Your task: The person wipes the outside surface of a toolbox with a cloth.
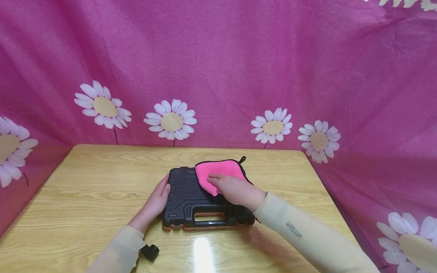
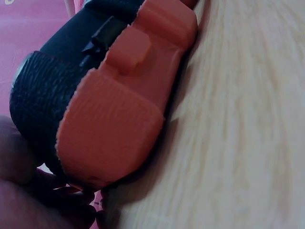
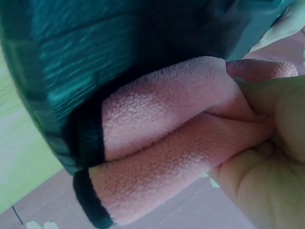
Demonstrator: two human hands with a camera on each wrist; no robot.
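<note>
A black plastic tool case with an orange underside lies flat on the wooden table, its carry handle facing me. My left hand grips the left side of the case; in the left wrist view its fingers show dimly at the lower left. On the upper right of the lid lies a pink plush cleaning cloth with black edging and a small black loop. My right hand holds this cloth against the lid. The right wrist view shows the cloth folded and pinched between thumb and fingers.
The wooden table extends around the case on all sides. Behind it and at both sides hangs a magenta curtain printed with white daisies. A small black device sits at the left wrist.
</note>
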